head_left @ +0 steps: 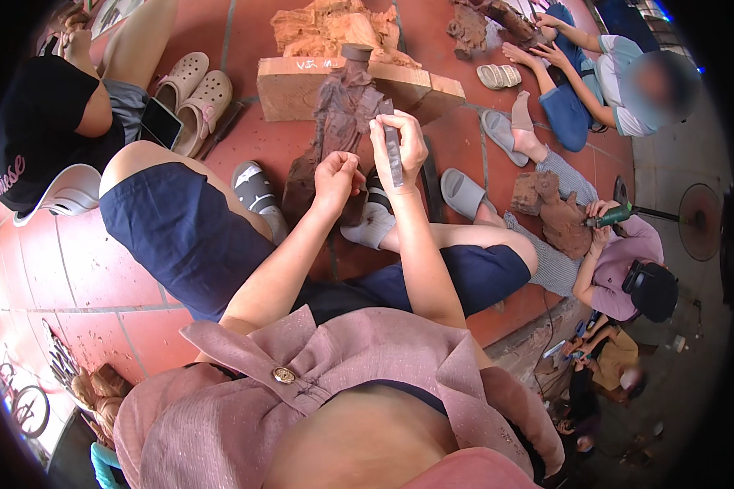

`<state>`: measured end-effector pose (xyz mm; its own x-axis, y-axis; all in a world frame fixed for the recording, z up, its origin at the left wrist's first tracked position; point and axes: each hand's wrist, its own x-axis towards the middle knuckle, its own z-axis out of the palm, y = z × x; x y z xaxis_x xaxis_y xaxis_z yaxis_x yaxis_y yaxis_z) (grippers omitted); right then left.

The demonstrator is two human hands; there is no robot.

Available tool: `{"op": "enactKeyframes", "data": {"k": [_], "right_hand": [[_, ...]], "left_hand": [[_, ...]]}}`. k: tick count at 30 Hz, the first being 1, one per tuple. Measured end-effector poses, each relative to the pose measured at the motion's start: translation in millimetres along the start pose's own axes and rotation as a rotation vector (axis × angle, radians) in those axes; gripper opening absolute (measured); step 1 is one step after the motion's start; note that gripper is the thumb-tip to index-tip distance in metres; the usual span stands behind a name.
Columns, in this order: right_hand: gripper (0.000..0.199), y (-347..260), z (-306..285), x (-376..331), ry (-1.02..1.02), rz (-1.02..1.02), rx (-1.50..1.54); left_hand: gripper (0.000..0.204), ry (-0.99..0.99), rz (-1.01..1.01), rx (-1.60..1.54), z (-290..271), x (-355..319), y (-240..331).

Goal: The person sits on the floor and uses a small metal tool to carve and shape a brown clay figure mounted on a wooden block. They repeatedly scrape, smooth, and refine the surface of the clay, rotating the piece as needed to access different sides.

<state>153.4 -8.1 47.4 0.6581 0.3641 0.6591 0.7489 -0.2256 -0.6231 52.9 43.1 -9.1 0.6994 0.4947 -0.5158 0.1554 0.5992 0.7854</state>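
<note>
A dark brown carved wooden figure (pixel 340 110) with a flat-topped hat stands upright on the floor between my legs. My right hand (pixel 406 147) is at its right side, closed around a flat, dark grey strip (pixel 394 155) that looks like folded sandpaper; the strip's upper end is close to the figure's side. Lower and to the left, my left hand (pixel 338 181) is curled shut in front of the figure's lower part. Whatever its fingers hold, if anything, is hidden.
Behind the figure lies a pale wooden block (pixel 294 94) with rough orange wood (pixel 326 31) on it. Beige clogs (pixel 200 102) and a phone (pixel 161 122) are at the left. On the right, one person works a brown carving (pixel 564 216) with a green power tool (pixel 612 217); others sit nearby.
</note>
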Motion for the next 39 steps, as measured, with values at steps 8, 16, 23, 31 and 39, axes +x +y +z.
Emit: {"op": "enactKeyframes", "data": {"k": [8, 16, 23, 31, 39], "right_hand": [[0.016, 5.0, 5.3, -5.2, 0.051, 0.093, 0.081], [0.015, 5.5, 7.4, -7.6, 0.068, 0.136, 0.112], [0.014, 3.5, 9.9, -4.3, 0.090, 0.182, 0.155], [0.014, 4.1, 8.0, -17.1, 0.080, 0.228, 0.165], [0.013, 8.2, 7.4, -14.1, 0.077, 0.203, 0.168]], "left_hand": [[0.012, -0.031, 0.003, 0.019, -1.3, 1.9, 0.8], [0.013, -0.022, 0.011, 0.026, -1.6, 3.3, -0.2], [0.011, -0.027, 0.006, 0.023, -2.6, 1.7, 1.5], [0.012, -0.042, -0.003, 0.028, -3.7, 2.3, 1.4], [0.012, -0.040, 0.007, 0.027, -3.0, 4.0, -0.4]]}}
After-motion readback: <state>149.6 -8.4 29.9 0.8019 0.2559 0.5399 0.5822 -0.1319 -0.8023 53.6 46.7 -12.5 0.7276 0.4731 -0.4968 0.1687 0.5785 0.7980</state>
